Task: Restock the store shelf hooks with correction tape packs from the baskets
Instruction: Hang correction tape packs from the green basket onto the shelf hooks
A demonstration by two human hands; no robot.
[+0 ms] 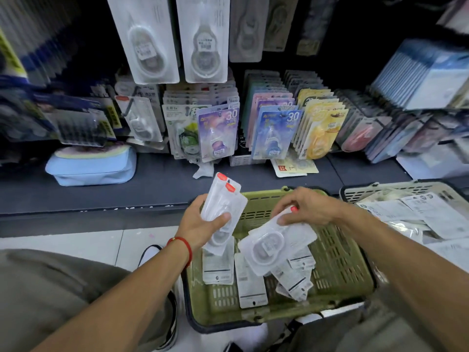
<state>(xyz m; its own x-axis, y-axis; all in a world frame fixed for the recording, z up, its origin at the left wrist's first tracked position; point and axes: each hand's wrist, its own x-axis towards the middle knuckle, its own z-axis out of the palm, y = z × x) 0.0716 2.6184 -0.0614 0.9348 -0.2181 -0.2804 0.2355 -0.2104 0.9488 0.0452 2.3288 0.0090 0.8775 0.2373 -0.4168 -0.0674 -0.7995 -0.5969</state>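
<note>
Down at six o'clock sit two baskets: a green basket (pixel 337 270) between the person's knees and a beige basket (pixel 396 190) at three o'clock, just beside it. Two hands work above the green one. The left hand (pixel 200 224) grips a stack of packs (pixel 223 199), at least two, their red-orange tabs pointing toward twelve o'clock; its thumb presses across the front and the fingers curl behind. The right hand (pixel 307 207) pinches one pack (pixel 276 242) by its red-tabbed end, fingers curled together, the pack tilted over the basket. About five loose packs (pixel 250 283) lie in the green basket, mostly face down, showing white backs with print too small to read. Each pack is a clear plastic blister on a white card with a round tape dispenser inside. On the shelf hooks at twelve o'clock hang rows of packs; a purple card (pixel 218 133) and a blue card (pixel 275 133) each read "30". A red string bracelet (pixel 184 246) circles the left wrist.
</note>
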